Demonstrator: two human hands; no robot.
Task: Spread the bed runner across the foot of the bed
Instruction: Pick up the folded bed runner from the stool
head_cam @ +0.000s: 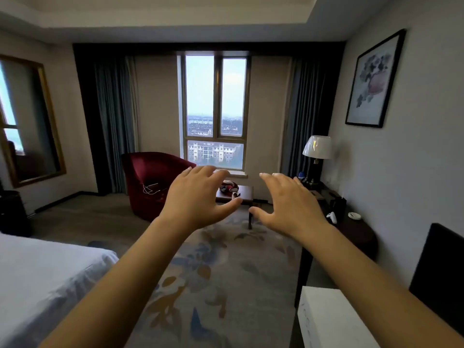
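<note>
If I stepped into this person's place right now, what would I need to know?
Left hand: open, raised in the air, holding nothing.
Right hand: the same.
Bed: at lower left, with only its white cover on the part that shows.
Bed runner: not in view.
Done: nothing that shows.
Left: find the runner and lay it across the foot of the bed.

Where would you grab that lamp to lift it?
Probably the slim dark stem under the lamp's white shade: it stands upright and narrow, while the shade is wide. Come from the open room side; the wall is behind it.
</note>
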